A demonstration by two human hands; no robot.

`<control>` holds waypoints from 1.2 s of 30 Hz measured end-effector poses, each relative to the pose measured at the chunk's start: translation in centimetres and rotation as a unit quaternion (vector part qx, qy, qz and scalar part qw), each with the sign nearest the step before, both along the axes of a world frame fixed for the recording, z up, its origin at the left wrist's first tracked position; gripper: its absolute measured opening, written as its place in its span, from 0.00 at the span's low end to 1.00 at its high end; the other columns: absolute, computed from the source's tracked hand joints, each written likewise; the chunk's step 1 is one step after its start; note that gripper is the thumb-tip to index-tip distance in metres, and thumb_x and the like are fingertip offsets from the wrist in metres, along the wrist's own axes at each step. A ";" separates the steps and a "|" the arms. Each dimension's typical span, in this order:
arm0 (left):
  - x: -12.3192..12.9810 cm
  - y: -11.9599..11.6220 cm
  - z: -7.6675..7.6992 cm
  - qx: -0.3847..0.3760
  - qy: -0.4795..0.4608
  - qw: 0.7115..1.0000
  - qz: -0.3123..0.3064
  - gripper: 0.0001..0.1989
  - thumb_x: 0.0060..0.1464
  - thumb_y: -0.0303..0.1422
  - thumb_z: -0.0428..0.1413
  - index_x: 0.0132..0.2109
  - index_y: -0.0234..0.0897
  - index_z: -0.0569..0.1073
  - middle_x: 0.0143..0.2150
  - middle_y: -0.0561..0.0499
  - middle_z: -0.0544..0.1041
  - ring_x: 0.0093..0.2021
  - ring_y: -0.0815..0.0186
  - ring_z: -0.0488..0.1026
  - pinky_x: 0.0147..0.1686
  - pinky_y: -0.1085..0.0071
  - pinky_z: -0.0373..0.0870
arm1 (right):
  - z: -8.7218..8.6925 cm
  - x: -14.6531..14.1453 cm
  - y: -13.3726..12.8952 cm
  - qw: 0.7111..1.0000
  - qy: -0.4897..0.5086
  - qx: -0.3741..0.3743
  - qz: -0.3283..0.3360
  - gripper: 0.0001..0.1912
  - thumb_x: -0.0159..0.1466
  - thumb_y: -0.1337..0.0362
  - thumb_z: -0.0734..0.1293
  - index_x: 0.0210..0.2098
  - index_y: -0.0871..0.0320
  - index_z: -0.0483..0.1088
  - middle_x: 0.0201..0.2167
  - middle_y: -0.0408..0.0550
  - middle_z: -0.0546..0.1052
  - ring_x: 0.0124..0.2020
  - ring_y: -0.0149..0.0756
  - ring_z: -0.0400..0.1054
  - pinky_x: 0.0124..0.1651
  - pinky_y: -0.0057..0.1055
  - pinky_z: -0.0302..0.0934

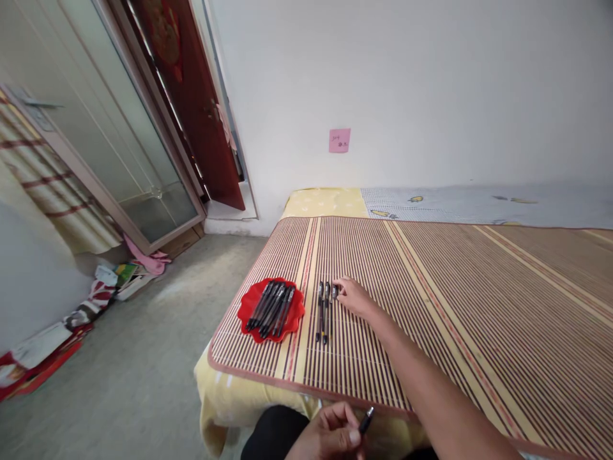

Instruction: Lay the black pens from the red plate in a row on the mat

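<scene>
My left hand [330,436] is low in the view, by the mat's front edge, with its fingers closed on a black pen [366,420] whose silvery end points up and away. Only that end of the pen shows; the fingers cover the rest. My right hand [355,298] reaches onto the striped mat, its fingertips pinching a short dark pen part [334,291]. How long this part is I cannot tell. Just left of it, two dark pens [320,313] lie side by side. Further left, a red scalloped plate [297,314] holds several black pens [272,308].
The bamboo mat [431,281] covers a bed with a yellow sheet [325,201]. A pink note [340,140] is stuck on the white wall. At left are a glass door [158,191], a dark red door [201,108] and cloths and papers [96,294] on the floor.
</scene>
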State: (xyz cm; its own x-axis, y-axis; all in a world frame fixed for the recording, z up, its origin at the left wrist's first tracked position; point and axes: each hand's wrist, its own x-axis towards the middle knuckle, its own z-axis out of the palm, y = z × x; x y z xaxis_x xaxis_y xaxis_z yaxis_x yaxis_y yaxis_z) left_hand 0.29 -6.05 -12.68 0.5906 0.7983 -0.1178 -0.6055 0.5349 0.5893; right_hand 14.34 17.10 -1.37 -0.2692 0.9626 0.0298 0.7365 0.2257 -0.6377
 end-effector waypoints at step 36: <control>-0.3 -0.3 1.9 -0.009 0.023 1.000 -0.012 0.14 0.51 0.34 0.69 0.35 0.33 0.71 0.24 0.49 0.79 0.18 0.72 0.71 0.17 0.80 0.56 | 0.6 0.7 -3.9 0.998 0.018 0.060 0.029 0.20 0.65 0.76 0.61 0.52 0.57 0.76 0.47 0.51 0.75 0.44 0.37 0.72 0.47 0.33 0.66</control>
State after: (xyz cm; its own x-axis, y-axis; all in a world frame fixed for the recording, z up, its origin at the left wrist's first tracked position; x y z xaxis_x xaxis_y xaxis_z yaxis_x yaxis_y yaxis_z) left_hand 0.01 -6.36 -10.83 0.6035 0.7811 -0.1604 -0.5644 0.5605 0.6060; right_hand 15.01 13.17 -0.82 -0.3212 0.9345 0.1536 0.6973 0.3431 -0.6294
